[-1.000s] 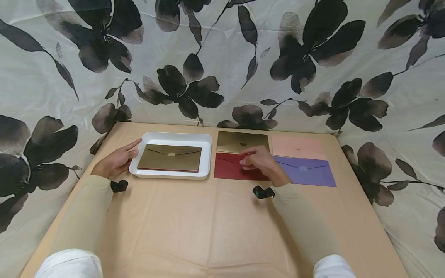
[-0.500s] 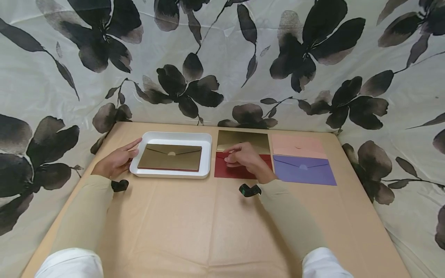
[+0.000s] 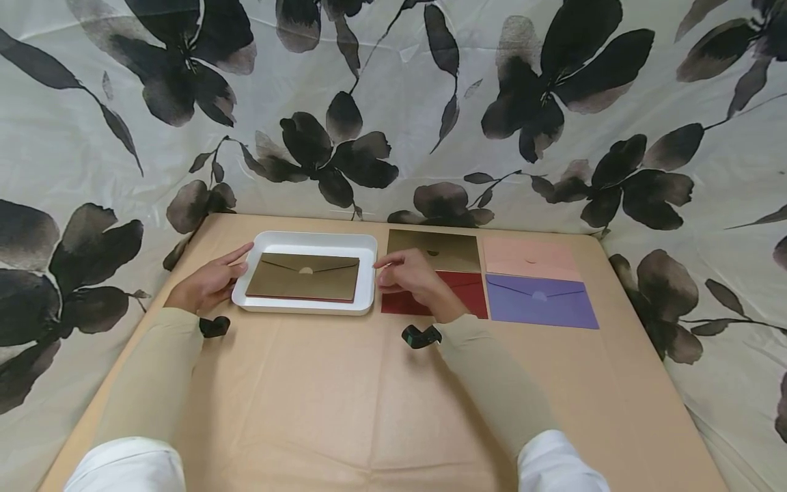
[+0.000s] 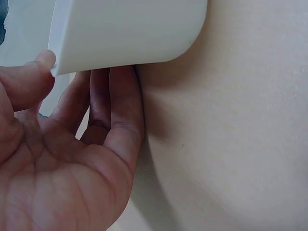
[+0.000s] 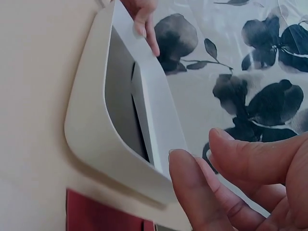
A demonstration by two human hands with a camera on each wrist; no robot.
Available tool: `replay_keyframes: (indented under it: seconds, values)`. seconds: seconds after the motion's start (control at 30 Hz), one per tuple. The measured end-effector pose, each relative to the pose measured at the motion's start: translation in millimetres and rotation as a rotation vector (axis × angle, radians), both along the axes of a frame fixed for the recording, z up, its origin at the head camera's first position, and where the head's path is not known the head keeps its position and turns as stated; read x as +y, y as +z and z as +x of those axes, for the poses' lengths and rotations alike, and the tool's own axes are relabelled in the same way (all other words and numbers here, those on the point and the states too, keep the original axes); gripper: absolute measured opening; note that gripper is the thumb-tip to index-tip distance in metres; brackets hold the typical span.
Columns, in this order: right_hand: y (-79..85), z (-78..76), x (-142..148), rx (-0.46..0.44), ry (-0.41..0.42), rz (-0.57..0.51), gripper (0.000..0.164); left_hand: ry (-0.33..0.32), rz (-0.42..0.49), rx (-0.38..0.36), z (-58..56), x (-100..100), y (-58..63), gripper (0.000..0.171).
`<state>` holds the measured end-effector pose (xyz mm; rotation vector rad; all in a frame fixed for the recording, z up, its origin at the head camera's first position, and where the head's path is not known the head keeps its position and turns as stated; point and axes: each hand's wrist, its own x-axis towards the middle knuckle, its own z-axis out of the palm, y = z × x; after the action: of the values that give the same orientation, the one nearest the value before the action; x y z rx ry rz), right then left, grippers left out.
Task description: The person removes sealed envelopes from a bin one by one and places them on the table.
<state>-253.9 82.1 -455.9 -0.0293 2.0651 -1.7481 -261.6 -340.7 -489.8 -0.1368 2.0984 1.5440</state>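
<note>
The tray (image 3: 301,308) looks like smooth plastic, the purple envelope (image 3: 541,313) matt paper, the floral backdrop (image 3: 399,102) glossy sheeting.

The right grip (image 5: 255,168) hovers beside a white tray (image 5: 86,115); the left grip (image 5: 138,12) holds its far end; a red envelope (image 5: 103,214) lies nearby.

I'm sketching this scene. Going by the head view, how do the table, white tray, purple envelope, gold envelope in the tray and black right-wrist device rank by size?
1. Table
2. White tray
3. Purple envelope and gold envelope in the tray: too alike to rank
4. Black right-wrist device
</note>
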Motion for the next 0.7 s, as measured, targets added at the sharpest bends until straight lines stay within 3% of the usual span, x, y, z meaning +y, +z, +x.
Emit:
replay_keyframes:
  seconds: [0.17,0.5,0.7]
  values:
    - [0.3,1.4,-15.1,-0.01,0.035,-0.049,0.04,0.002,0.002,0.002,1.0,-1.5,-0.9,0.063]
    - [0.4,-0.3,-34.1,-0.031,0.041,-0.045,0.046,0.002,0.001,0.003,-1.2,3.2,1.7,0.063]
    - [-8.7,-5.1,-52.2,-0.106,0.056,-0.15,0.062,0.011,0.01,-0.002,-1.7,2.0,1.2,0.063]
